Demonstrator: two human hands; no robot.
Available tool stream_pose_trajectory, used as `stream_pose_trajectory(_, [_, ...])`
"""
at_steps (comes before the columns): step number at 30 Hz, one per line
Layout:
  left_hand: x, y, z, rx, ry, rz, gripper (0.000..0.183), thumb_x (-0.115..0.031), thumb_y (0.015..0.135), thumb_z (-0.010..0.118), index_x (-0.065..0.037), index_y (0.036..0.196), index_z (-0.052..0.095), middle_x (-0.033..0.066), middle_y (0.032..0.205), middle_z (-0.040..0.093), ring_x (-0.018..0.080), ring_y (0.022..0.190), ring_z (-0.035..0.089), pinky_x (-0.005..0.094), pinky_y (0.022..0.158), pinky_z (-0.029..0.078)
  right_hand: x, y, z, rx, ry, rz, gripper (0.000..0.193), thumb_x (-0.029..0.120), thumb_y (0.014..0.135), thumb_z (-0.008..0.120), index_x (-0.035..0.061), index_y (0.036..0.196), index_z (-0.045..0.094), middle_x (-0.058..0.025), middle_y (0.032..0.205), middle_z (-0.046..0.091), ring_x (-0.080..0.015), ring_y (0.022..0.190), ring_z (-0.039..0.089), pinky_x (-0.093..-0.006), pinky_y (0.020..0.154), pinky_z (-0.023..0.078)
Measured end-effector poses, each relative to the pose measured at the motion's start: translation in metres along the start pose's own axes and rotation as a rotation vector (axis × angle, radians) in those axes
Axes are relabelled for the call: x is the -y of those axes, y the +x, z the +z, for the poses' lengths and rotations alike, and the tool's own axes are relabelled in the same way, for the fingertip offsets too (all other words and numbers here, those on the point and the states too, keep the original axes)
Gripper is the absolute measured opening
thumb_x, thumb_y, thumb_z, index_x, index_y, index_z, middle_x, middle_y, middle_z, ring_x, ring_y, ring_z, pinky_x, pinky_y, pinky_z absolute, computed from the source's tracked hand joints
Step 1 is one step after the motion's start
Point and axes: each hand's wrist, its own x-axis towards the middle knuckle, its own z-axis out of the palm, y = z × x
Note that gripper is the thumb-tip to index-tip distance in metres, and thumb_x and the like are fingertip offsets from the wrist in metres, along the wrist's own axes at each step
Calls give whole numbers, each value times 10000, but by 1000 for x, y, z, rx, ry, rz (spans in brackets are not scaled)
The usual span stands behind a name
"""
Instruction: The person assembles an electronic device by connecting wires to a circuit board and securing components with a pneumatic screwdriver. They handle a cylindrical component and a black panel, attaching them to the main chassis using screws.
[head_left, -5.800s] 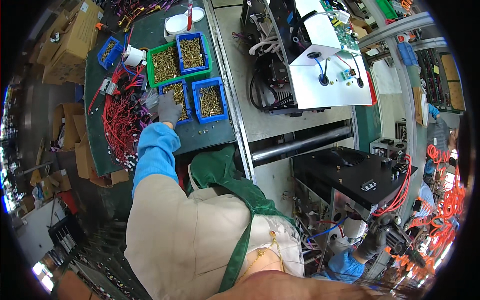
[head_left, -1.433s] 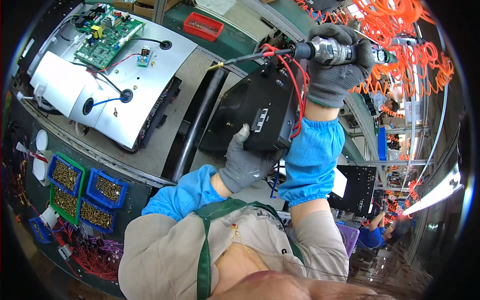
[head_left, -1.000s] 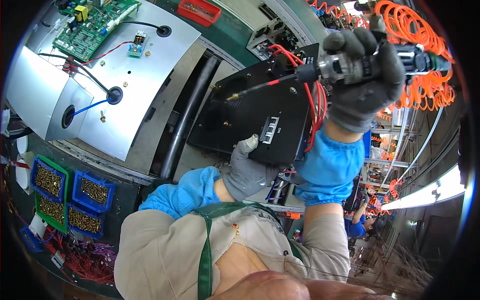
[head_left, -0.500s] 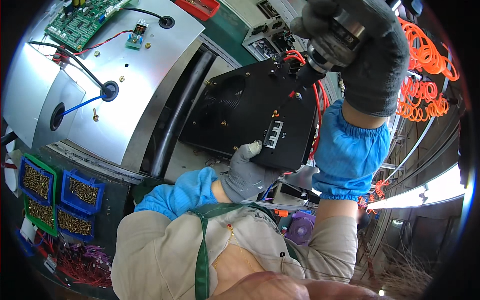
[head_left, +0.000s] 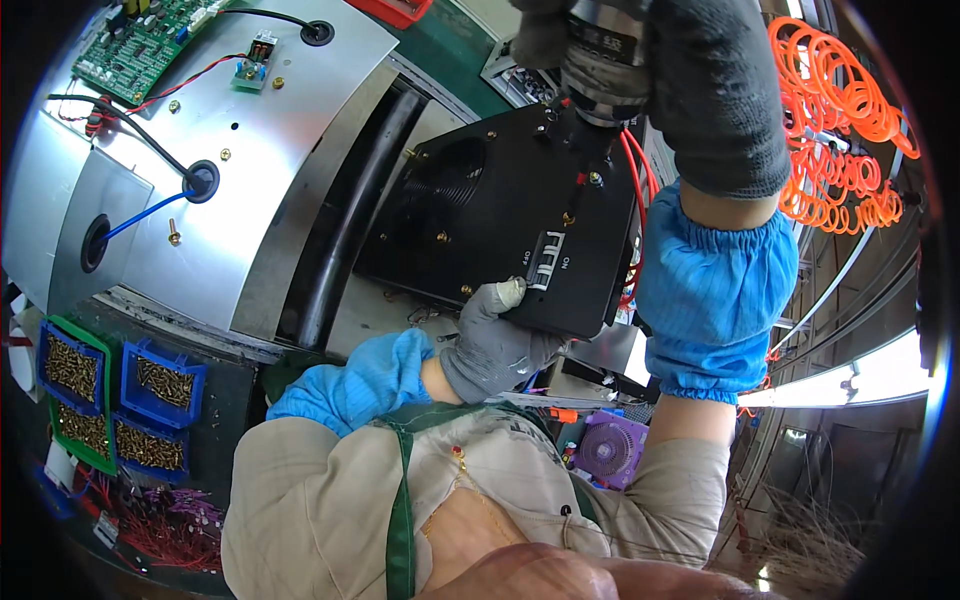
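Observation:
A black metal panel [head_left: 480, 205] with a round fan grille, a white-and-black rocker switch [head_left: 546, 262] and several brass screws lies tilted in front of me. My left hand [head_left: 505, 335], in a grey glove, grips its near edge, thumb on top beside the switch and fingers hidden below. My right hand [head_left: 705, 95], in a dark glove, is closed around a power screwdriver [head_left: 605, 65] above the panel's far edge. The driver points downward; whether its tip touches a screw I cannot make out. Red wires [head_left: 640, 165] run along the panel's right side.
Left of a dark metal bar [head_left: 350, 225] lies a silver sheet-metal housing [head_left: 250, 150] with a green circuit board [head_left: 140, 45]. Blue bins [head_left: 160, 385] of brass screws stand at lower left. Orange coiled hoses [head_left: 840, 90] hang at right. A purple fan [head_left: 610, 450] is lower down.
My right hand and the driver have moved left and farther away, from over the panel's right part to its far edge. My left hand keeps its grip on the near edge.

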Motion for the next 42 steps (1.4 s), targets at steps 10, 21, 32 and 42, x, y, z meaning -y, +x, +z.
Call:
stream_pose_trajectory(10, [-9,1,-3,87,7,-33,577,-188,765,530,63,1267,398,249,1257,462,403,1134,499,504,960,446,8,18,14,160,53,266,331,234,712,731,-2,882,573,-34,615,557,-91,526,553,-214,455,446])
stream_pose_trajectory(21, [-10,1,-6,9,-36,18,503,-198,782,506,37,1224,457,225,1232,493,365,1139,502,527,955,431,-8,33,35,502,-138,381,272,235,744,690,5,833,578,-19,628,547,-92,520,515,-240,468,416])
stream_pose_trajectory(32, [-8,0,-4,-79,-63,5,474,-228,770,498,-8,1190,501,176,1221,514,338,1123,514,522,951,424,-22,37,43,585,-283,314,312,289,755,628,-21,785,610,-48,627,569,-112,545,534,-263,518,446])
stream_pose_trajectory(42, [-10,-2,-1,-58,-196,-46,504,-195,754,496,9,1215,465,205,1229,492,369,1136,498,540,976,404,-14,34,42,561,-276,358,328,283,756,637,-33,843,616,-67,658,591,-128,602,558,-285,571,461])
